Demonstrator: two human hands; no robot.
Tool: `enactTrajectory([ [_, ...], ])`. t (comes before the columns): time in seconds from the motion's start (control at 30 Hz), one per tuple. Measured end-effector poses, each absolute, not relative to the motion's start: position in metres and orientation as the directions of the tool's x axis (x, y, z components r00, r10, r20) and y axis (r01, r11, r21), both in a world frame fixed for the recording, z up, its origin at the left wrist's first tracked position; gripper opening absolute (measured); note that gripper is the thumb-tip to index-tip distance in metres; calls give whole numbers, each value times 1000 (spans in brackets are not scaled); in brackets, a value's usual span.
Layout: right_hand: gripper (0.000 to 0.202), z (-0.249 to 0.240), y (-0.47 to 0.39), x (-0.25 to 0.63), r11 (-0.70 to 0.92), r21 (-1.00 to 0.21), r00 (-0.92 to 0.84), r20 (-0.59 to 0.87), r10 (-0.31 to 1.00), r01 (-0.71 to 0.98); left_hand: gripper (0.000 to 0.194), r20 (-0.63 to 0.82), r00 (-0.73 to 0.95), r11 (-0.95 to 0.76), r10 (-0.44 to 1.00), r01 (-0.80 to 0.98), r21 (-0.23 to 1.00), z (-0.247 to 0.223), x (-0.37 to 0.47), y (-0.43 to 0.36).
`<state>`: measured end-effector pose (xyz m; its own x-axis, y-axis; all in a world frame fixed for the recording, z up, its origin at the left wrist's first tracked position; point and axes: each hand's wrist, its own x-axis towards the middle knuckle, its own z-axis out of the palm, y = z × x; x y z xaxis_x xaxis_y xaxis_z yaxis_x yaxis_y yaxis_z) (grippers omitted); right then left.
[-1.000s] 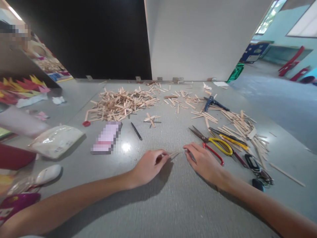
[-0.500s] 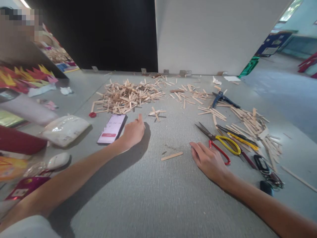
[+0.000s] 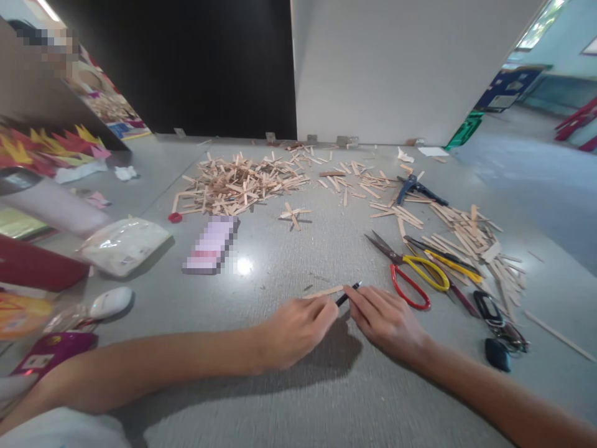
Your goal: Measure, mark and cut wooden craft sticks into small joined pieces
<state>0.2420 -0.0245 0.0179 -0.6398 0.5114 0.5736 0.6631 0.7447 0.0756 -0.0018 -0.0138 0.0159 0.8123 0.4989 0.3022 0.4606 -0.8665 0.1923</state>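
Note:
My left hand [image 3: 303, 328] is closed over one end of a slim black pen [image 3: 342, 299] in front of me. The pen's silvery end slants up to the right. My right hand [image 3: 385, 316] meets it from the other side, its fingertips bent across the pen's middle. Just behind the fingers lies a flat wooden craft stick [image 3: 324, 292], its right end close to my right index finger. Beyond my right hand, scissors [image 3: 396, 258] with one red and one yellow handle lie spread. A small star of crossed sticks [image 3: 293, 215] rests farther back.
A big heap of craft sticks [image 3: 242, 180] lies at the back, with more sticks [image 3: 471, 227] at right beside pliers [image 3: 410, 186]. A phone [image 3: 212, 244], a plastic packet [image 3: 125, 246] and a white mouse [image 3: 111, 302] are at left. Keys [image 3: 513, 339] lie right. Upright panels [image 3: 396, 68] close off the back.
My left hand has come from beside the phone toward me and right, up to my right hand. The black pen now shows between both hands. My right fingertips have shifted slightly left and down.

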Motion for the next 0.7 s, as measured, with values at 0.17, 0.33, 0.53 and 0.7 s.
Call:
enactTrajectory([
  [0.17, 36, 19, -18, 244, 685, -80, -513, 602, 612, 724, 28, 509, 711, -871, 486, 441, 216, 16, 2, -10],
  [0.33, 30, 22, -10, 243, 559, -272, -316, 601, 734, 783, 31, 671, 666, -897, 327, 443, -2, 21, 8, -16],
  [0.53, 28, 20, -11, 245, 489, -524, -182, 531, 828, 697, 36, 605, 705, -838, 370, 534, -109, 7, 8, -21],
  [0.7, 24, 19, -7, 248, 368, -686, -56, 432, 900, 628, 26, 566, 753, -885, 336, 457, -82, 3, 7, -18],
])
